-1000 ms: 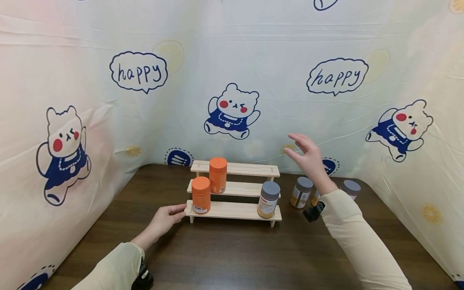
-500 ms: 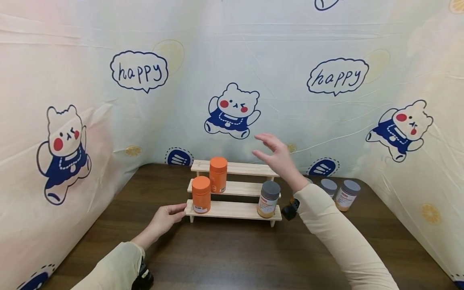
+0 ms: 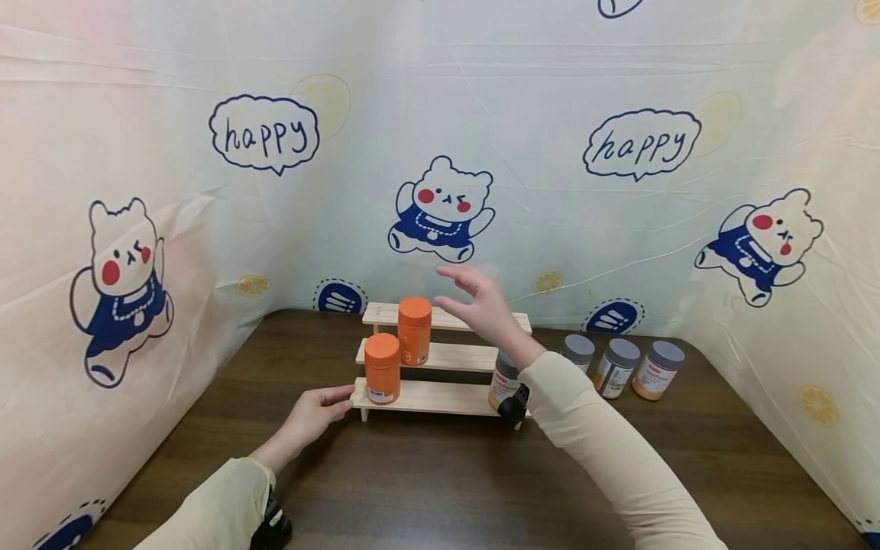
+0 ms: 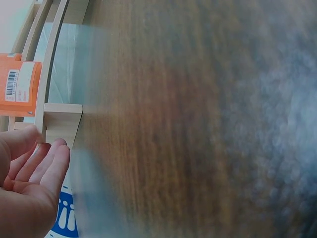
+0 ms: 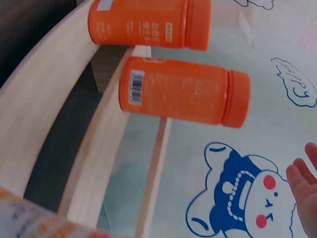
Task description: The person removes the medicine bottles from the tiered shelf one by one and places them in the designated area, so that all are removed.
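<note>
A three-step wooden display rack (image 3: 447,399) stands on the table. My left hand (image 3: 311,416) pinches the left end of its lowest step, thumb on one face and fingers on the other, as the left wrist view shows. One orange bottle (image 3: 382,370) is upright on the lowest step at the left; another orange bottle (image 3: 415,332) stands on the middle step. Over the top step, just right of that second bottle, my right hand (image 3: 484,305) hovers with fingers spread and nothing in it. A grey-lidded jar (image 3: 503,380) on the lowest step's right end is partly hidden by my right wrist.
Right of the rack, three more grey-lidded jars stand in a row on the dark wood table (image 3: 412,481): a partly covered jar (image 3: 579,350), a middle jar (image 3: 615,369) and an outer jar (image 3: 658,372). Behind hangs a printed cloth (image 3: 516,114).
My right hand has moved left, from above the row of grey-lidded jars to over the rack beside the orange bottle. The left hand has stayed at the rack's end.
</note>
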Demonstrator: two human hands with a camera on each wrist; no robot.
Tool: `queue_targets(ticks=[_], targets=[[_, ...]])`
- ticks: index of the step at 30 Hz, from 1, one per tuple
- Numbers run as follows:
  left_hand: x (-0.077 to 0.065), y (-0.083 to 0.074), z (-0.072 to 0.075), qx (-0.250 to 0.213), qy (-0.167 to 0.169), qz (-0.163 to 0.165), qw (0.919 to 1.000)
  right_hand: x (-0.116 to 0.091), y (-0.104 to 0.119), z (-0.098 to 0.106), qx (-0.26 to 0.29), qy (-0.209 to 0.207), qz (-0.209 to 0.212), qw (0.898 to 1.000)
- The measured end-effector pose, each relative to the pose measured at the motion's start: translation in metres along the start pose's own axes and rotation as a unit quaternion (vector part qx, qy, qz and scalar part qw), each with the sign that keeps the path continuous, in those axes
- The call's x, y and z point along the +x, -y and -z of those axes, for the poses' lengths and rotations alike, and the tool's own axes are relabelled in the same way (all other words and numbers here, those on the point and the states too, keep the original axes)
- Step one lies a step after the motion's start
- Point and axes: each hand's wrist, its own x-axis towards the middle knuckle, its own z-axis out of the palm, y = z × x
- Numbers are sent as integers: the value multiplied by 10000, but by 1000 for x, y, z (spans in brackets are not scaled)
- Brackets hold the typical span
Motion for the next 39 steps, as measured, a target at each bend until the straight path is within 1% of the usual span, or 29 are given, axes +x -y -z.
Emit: queue_targets(ticks=[6,13,18,23,33,39], targets=[[-1,-1,0,-6,-4,-14,10000,-1,-4,-16,53,133,-125,9998],[-3,0,0,-59,-11,-70,10000,4,-46,-41,251,45,-319,9992],[-3,-1,0,-61,6,-66,10000,4,-53,-52,356,-1,-619,9974],[-4,-2,0,-60,7,-47,10000,3,-54,-59,421,33,-831,9956],[-5,-2,0,-89,3,-56,9999,3,-55,-64,935,-55,-1013,9904],[-5,-2,0,-77,14,-74,9999,0,-31,-57,1097,35,-1205,9866]])
